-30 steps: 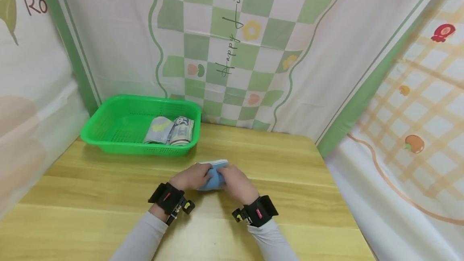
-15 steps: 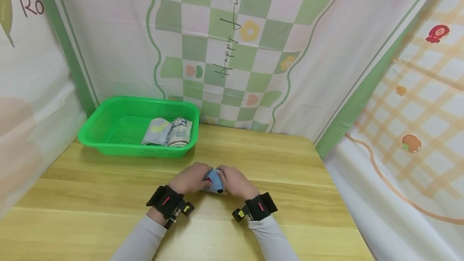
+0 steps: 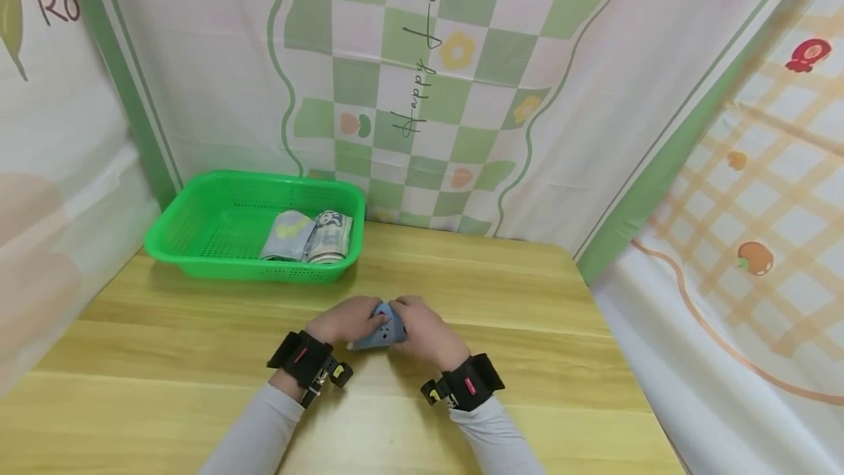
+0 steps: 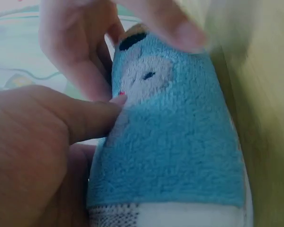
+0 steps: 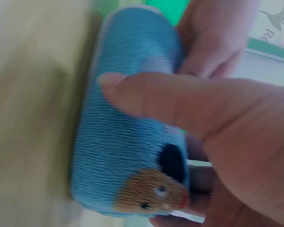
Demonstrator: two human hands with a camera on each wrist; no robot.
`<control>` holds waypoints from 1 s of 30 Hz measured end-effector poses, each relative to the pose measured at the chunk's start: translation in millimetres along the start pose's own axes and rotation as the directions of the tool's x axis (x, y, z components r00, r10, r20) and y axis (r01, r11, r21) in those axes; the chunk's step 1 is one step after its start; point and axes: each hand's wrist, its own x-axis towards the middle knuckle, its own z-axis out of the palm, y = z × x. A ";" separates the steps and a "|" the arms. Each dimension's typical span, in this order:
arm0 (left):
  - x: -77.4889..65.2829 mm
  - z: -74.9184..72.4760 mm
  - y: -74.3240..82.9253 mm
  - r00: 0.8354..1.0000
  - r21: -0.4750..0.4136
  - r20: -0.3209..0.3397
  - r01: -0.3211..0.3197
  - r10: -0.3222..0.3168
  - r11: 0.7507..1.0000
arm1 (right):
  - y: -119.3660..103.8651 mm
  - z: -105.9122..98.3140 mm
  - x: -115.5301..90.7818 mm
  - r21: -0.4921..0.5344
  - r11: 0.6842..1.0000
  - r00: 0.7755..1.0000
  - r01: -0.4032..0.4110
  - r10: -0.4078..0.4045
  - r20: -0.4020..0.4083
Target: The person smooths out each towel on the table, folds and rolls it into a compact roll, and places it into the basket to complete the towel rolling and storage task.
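Note:
A small blue towel (image 3: pixel 381 334), rolled up, lies on the wooden table between both hands. In the left wrist view the towel (image 4: pixel 180 142) shows a terry surface, a pale animal face and a white border at its near end. My left hand (image 3: pixel 348 319) grips its left part, thumb on top. From the other side my right hand (image 3: pixel 430 332) grips it, also thumb on top. The right wrist view shows the towel (image 5: pixel 118 123) with a brown animal face at its near end and the right thumb (image 5: pixel 151 94) across it. Some fingers are hidden beneath or behind the roll.
A green plastic basket (image 3: pixel 198 259) stands at the back left of the table (image 3: pixel 514 314). Two towels lie folded or rolled in its right half: a grey-lilac one (image 3: pixel 287 234) and a patterned white one (image 3: pixel 329 234). Printed curtains (image 3: pixel 422 79) hang behind and at both sides.
One second ago the towel's white edge faced away between the hands. Since then the hands have turned the roll, so the printed face shows. Both hands still grip it in nearly the same place.

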 end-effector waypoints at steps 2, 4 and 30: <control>1.0 1.3 1.0 1.000 0.027 -0.023 -0.003 0.003 1.000 | 2.6 3.7 0.8 -0.013 1.000 1.000 0.006 -0.007 -0.014; 1.3 1.8 2.8 0.998 0.054 -0.057 -0.036 0.039 0.998 | 6.5 7.1 2.0 0.002 1.000 0.999 0.009 -0.009 -0.032; -2.8 9.9 21.5 0.993 0.000 -0.007 -0.118 0.118 0.993 | 18.1 3.2 4.1 0.282 0.959 0.983 0.007 -0.059 0.176</control>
